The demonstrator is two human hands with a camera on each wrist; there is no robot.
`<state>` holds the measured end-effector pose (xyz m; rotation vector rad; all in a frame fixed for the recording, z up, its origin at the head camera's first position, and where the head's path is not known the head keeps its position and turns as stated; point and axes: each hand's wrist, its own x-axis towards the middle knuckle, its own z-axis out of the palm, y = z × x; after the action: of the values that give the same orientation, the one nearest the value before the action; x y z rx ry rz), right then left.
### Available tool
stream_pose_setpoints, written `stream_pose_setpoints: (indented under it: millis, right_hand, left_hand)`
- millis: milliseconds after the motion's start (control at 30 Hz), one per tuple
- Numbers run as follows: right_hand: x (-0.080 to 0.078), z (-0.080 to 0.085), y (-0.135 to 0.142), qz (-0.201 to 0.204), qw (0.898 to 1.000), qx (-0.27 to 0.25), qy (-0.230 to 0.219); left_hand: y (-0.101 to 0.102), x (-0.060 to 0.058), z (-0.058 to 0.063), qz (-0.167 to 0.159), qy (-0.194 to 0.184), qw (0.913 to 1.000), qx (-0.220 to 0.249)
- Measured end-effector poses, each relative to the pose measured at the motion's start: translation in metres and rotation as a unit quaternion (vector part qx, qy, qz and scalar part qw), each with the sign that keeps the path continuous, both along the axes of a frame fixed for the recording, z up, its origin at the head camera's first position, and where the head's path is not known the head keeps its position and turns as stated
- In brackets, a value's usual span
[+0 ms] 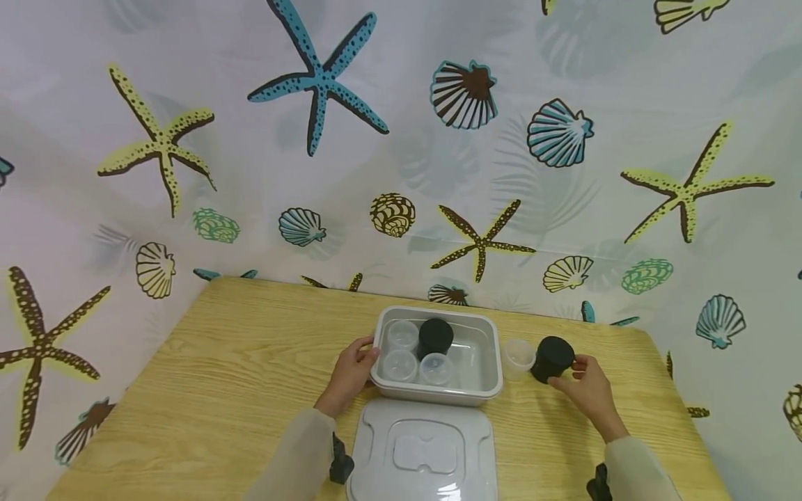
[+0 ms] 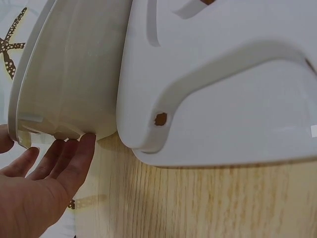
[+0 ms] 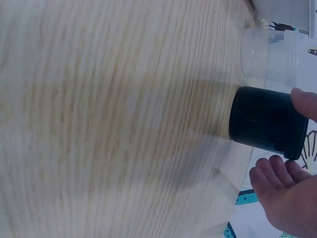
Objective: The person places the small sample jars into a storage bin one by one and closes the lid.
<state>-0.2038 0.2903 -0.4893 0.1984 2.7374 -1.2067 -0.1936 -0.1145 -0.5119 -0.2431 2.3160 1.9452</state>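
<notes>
A white rectangular plastic box (image 1: 491,348) stands without its lid. My left hand (image 1: 351,372) holds its left end, with the thumb at the rim and the fingers (image 2: 79,161) against the outer wall. Inside are several clear round cups (image 1: 399,365) and a black jar (image 1: 435,337). To the right of the box, my right hand (image 1: 590,391) holds a second black jar (image 3: 267,121) near its top between thumb and fingers. That jar looks slightly tilted. Beside it stands a clear plastic cup (image 1: 519,355).
The box's white lid (image 1: 426,445) lies flat on the wooden table (image 1: 250,362), just in front of the box. Behind the table hangs a white cloth (image 1: 401,160) printed with starfish and shells.
</notes>
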Motion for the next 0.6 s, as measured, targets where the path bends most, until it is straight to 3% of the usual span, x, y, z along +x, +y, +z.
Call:
stream_pose_setpoints:
  millis: [600]
  right_hand:
    - [-0.014,-0.007,-0.004,-0.013,0.999,-0.02,0.026]
  left_hand:
    - [-0.001,0.001,0.0,0.002,0.004,1.0,0.001]
